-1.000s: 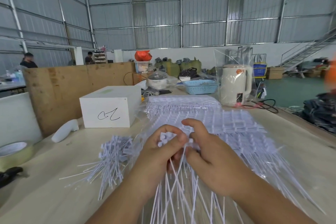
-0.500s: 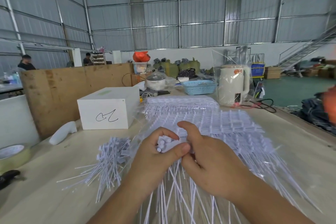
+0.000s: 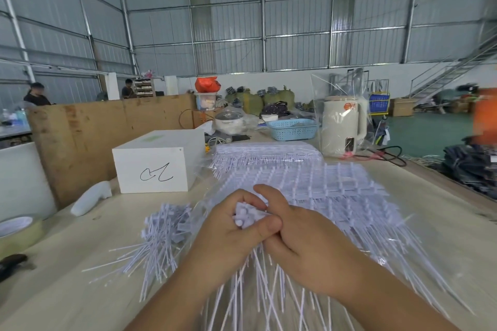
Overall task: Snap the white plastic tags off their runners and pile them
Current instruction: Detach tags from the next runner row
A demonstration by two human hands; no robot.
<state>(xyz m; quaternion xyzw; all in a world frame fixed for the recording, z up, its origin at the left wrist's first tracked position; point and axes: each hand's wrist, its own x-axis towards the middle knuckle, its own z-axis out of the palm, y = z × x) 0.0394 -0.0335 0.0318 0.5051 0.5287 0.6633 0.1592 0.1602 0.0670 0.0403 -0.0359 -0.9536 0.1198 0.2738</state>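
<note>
My left hand (image 3: 228, 234) grips a bunch of white plastic tags (image 3: 246, 216), their heads clustered in my fist and their thin tails fanning down toward me. My right hand (image 3: 304, 239) presses against it from the right and pinches the same bunch at the heads. Behind my hands lies a wide sheet of tags on their runners (image 3: 317, 188), partly in clear plastic. A further stack of runner sheets (image 3: 266, 153) lies beyond it. To the left of my left hand a loose pile of snapped-off tags (image 3: 161, 234) rests on the table.
A white box (image 3: 158, 166) with a scribble stands at the left. A white handle-shaped object (image 3: 91, 197), a tape roll (image 3: 16, 231) and a dark tool (image 3: 12, 263) lie further left. A bagged cream kettle (image 3: 344, 126), a blue basket (image 3: 293, 129) and cables sit behind.
My hands have closed tighter together over the tag heads and shifted slightly toward the left. The view has swung a little.
</note>
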